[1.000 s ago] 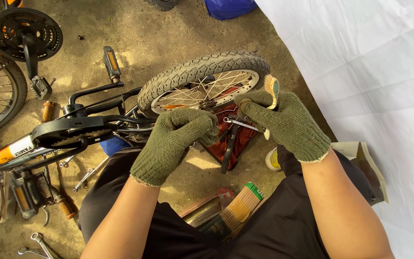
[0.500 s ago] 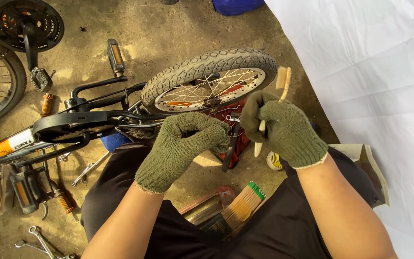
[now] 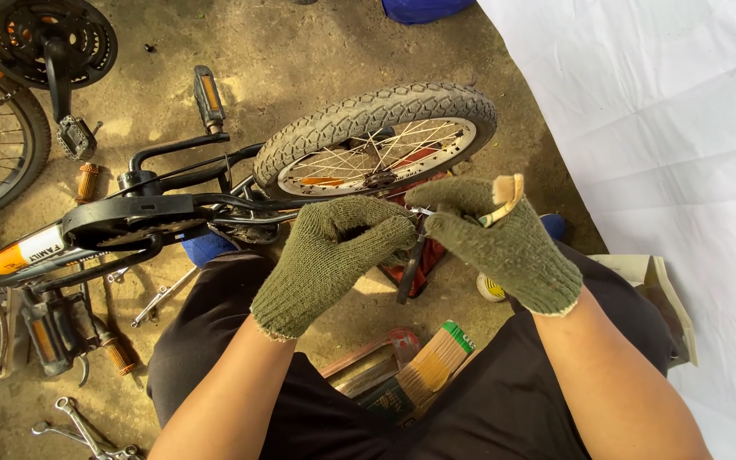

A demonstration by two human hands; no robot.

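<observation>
Both gloved hands meet above the lap, near the small bicycle wheel [image 3: 376,140] lying on the dirt ground [image 3: 300,51]. The left hand [image 3: 334,255] and right hand [image 3: 500,238] each curl shut, pinching a thin metal pin [image 3: 422,212] between them; the right hand also grips a tan strip [image 3: 504,198].

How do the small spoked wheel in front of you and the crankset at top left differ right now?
The small wheel carries a knobby grey tyre and thin silver spokes; the crankset is a black toothed chainring with no tyre. The wheel sits mounted in the black bike frame, just beyond the gloved hands; the crankset lies farther off at the picture's edge, its crank arm ending in a pedal. Both are round bicycle parts above the dirt floor.
</observation>
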